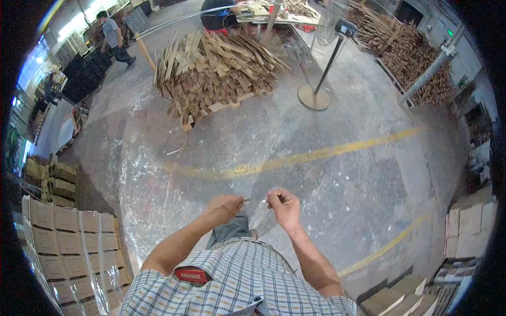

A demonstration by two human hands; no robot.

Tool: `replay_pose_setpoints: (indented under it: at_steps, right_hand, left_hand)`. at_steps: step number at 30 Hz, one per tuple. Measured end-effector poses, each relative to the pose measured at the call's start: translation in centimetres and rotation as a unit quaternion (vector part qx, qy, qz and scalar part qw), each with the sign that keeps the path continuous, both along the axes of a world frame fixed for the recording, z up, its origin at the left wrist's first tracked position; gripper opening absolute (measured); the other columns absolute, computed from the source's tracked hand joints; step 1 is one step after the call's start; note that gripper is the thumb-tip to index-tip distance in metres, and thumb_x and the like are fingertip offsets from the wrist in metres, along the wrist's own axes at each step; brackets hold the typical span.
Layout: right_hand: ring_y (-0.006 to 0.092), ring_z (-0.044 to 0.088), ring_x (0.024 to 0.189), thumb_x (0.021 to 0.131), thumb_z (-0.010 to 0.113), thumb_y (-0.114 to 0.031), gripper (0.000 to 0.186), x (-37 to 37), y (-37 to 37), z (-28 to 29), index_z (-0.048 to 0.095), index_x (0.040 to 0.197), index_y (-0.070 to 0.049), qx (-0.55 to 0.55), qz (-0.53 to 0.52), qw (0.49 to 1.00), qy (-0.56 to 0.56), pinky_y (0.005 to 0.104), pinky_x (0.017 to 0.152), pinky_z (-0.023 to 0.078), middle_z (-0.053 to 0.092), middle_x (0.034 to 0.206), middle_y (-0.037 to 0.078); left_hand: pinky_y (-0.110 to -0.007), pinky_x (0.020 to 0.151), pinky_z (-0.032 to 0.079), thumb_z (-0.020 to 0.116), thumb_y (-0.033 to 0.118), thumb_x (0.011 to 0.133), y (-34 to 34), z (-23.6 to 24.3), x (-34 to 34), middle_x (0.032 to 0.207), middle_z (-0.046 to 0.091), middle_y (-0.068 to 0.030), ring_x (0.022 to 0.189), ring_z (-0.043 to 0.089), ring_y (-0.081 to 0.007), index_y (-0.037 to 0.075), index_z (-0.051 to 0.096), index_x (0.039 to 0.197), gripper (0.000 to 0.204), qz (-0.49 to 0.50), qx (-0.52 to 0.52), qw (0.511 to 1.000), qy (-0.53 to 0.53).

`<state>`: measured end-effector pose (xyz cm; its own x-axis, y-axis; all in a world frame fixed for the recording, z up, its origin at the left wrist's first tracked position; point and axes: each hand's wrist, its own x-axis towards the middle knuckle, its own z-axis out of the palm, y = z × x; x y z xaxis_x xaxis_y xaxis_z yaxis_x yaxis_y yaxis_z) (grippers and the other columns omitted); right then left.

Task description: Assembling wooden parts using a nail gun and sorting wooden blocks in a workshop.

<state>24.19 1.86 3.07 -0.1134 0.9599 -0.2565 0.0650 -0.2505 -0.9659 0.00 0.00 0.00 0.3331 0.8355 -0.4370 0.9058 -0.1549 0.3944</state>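
Note:
My left hand (226,205) is closed on a small, thin, light-brown stick (245,200) in front of my waist. My right hand (284,205) is a little to its right, fingers curled and pinched at the tip; what they hold, if anything, is too small to make out. The two hands are apart. A red packet (191,275) sticks up from the pocket of my checked shirt. My legs show below the hands, over the scuffed concrete floor (337,195).
A pile of wooden slats (216,73) lies ahead, a pole on a round base (313,97) right of it. A person (113,39) walks at upper left; another (216,13) is at a worktable. Wrapped carton stacks (71,242) stand at lower left, more cardboard (464,226) at right.

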Motion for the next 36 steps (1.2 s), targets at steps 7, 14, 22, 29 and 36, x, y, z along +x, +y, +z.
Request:
replay_pose_setpoints:
  at_steps: [7, 14, 22, 29, 36]
  right_hand:
    - [0.0109, 0.067, 0.081, 0.105, 0.063, -0.024, 0.034, 3.0, 18.9, -3.5, 0.065, 0.125, 0.003, -0.034, 0.047, 0.996, -0.071, 0.0287, 0.071, 0.054, 0.072, 0.099, 0.007]
    - [0.012, 0.069, 0.074, 0.097, 0.072, -0.018, 0.023, 7.1, 32.9, -4.0, 0.076, 0.106, 0.003, -0.083, -0.004, 0.99, -0.111, 0.028, 0.066, 0.056, 0.075, 0.089, 0.008]
    - [0.0094, 0.063, 0.068, 0.096, 0.07, -0.012, 0.016, 12.8, 53.7, -4.0, 0.071, 0.094, 0.003, -0.048, -0.062, 0.996, -0.03, 0.0265, 0.062, 0.051, 0.07, 0.078, 0.003]
    - [0.0099, 0.067, 0.082, 0.097, 0.067, -0.015, 0.017, 13.7, 73.0, -2.1, 0.072, 0.103, 0.0, -0.041, 0.063, 0.997, -0.032, 0.0264, 0.074, 0.052, 0.073, 0.089, 0.004]
    - [0.0092, 0.064, 0.08, 0.099, 0.065, -0.013, 0.016, 9.6, 87.3, -0.4, 0.069, 0.105, 0.0, -0.015, 0.111, 0.992, 0.067, 0.0262, 0.073, 0.052, 0.07, 0.088, 0.002]
  left_hand:
    - [-0.051, 0.079, 0.053, 0.058, 0.032, 0.102, 19.0, -0.5, 4.2, 0.101, 0.071, -0.0202, 0.098, 0.067, -0.0437, 0.009, 0.066, 0.114, 0.027, 0.073, 0.033, 0.973, -0.218]
    - [-0.054, 0.069, 0.051, 0.055, 0.025, 0.099, 36.9, 0.7, 11.6, 0.09, 0.07, -0.0212, 0.086, 0.068, -0.045, 0.006, 0.063, 0.096, 0.022, -0.029, 0.015, 0.977, -0.211]
    - [-0.054, 0.076, 0.054, 0.054, 0.024, 0.097, 57.1, -4.7, 10.9, 0.098, 0.071, -0.0222, 0.094, 0.069, -0.0426, 0.007, 0.066, 0.107, 0.023, 0.01, -0.02, 0.999, -0.024]
    - [-0.054, 0.079, 0.052, 0.06, 0.036, 0.098, 63.7, -1.9, 8.2, 0.099, 0.071, -0.0229, 0.096, 0.066, -0.0463, 0.008, 0.067, 0.107, 0.03, 0.254, 0.031, 0.964, -0.078]
    - [-0.053, 0.083, 0.053, 0.059, 0.043, 0.099, 70.4, 0.8, 9.2, 0.105, 0.072, -0.0222, 0.1, 0.068, -0.0445, 0.007, 0.07, 0.112, 0.04, 0.361, -0.044, 0.931, -0.032]
